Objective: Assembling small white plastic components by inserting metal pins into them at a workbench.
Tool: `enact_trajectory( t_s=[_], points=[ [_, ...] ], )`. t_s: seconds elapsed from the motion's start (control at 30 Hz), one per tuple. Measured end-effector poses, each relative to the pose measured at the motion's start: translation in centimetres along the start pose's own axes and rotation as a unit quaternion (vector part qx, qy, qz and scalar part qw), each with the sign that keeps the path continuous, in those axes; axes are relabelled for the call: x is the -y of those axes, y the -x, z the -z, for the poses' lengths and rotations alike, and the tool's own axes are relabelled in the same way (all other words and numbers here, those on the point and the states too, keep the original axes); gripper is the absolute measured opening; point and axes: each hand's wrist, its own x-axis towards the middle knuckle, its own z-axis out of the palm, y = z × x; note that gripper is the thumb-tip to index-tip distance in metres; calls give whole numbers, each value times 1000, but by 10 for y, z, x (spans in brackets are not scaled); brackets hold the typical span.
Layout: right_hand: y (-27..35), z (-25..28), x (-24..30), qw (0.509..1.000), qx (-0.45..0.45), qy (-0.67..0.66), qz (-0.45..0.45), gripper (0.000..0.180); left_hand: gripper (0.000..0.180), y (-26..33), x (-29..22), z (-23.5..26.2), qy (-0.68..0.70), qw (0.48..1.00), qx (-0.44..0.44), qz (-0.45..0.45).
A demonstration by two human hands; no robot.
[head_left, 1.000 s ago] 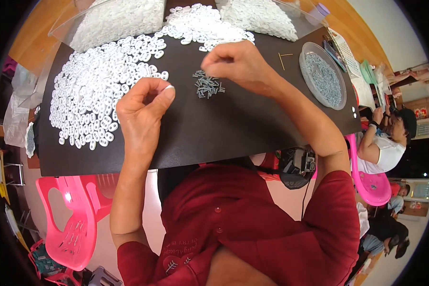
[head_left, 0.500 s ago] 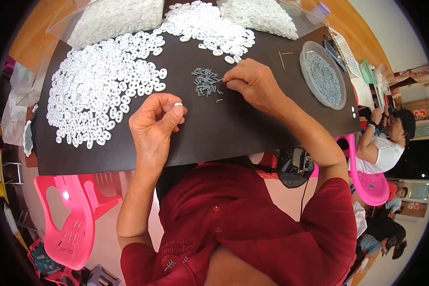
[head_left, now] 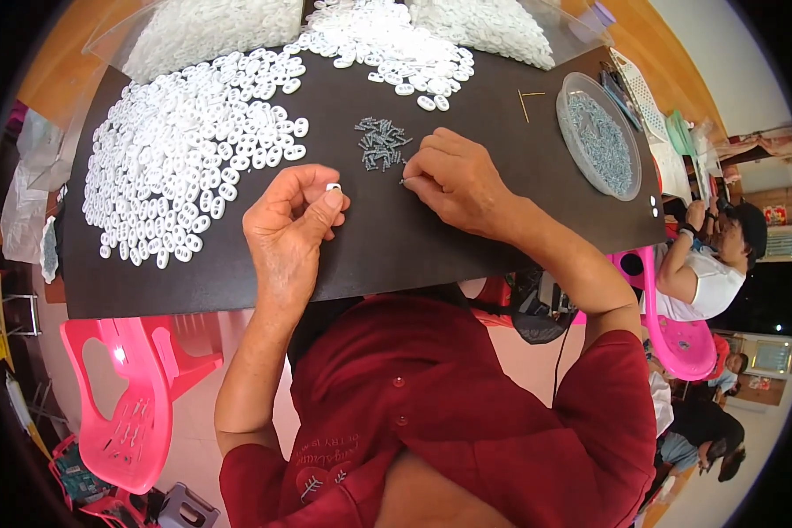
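Note:
My left hand is closed, pinching a small white oval plastic piece between thumb and forefinger. Most of that piece is covered by the fingertips. To the right, the fingers of my right hand are pinched together at the tabletop, with a bit of a small grey screw showing at their tips. Just beyond them lies a small pile of grey screws. A broad heap of white oval pieces with two holes each spreads out left of my left hand.
More white pieces lie at the far side of the dark table, between clear bins. A round clear tub of screws stands at the right, near two thin brass-coloured rods. A pink chair is at left; another person sits at right.
My right hand has moved slightly left and nearer to me, its fingers closing where a loose screw lay. My left hand has barely shifted and still pinches the white piece.

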Motion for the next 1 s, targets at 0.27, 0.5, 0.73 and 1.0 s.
enact_trajectory(
  t_s=[0.27, 0.5, 0.73, 1.0],
  points=[
    [-20, 12, 31, 869, 42, -395, -296, 12, 15, -1, -4, -12, -113, 991, 33, -67],
    [-25, 11, 30, 827, 74, -460, -315, 11, 9, -7, -7, -15, -324, 903, 15, -282],
    [-23, 2, 33, 880, 8, -381, -284, 11, 5, -13, -7, -20, -265, 952, 25, -154],
    [-12, 0, 16, 955, -67, -200, -208, 13, 6, -24, -4, -25, -378, 903, -10, -205]
  ],
)
